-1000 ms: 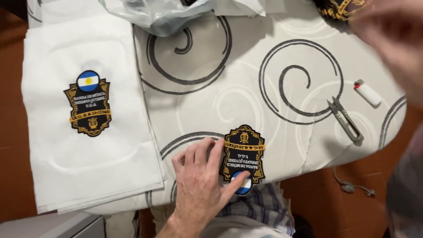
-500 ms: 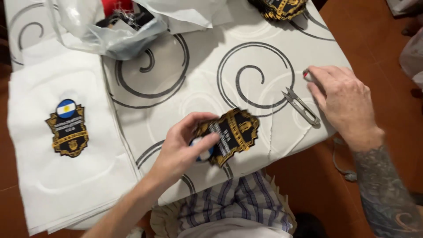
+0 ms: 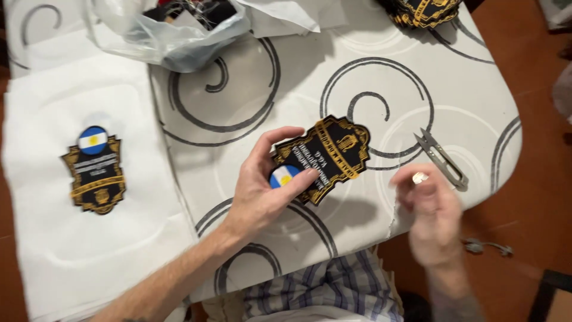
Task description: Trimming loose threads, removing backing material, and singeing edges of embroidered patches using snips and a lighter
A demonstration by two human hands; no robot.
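At nine o'clock a white fabric sheet (image 3: 77,238) lies flat, carrying a black-and-gold embroidered badge with a blue-white roundel (image 3: 95,172). Above it, at eleven o'clock, sits a crumpled clear plastic bag (image 3: 173,36). Near the centre the left hand (image 3: 259,191) pinches a second black-and-gold shield-shaped patch (image 3: 325,156), thumb on its roundel, lifted off the swirl-patterned white surface (image 3: 381,71). The right hand (image 3: 432,209), at four o'clock, is blurred; its grip looks closed on a small pale object (image 3: 420,177) at the fingertips, which I cannot identify. Grey metal thread snips (image 3: 444,160) lie just beside it. More patches (image 3: 424,11) are stacked at one o'clock. The patch could slip, held only by one corner.
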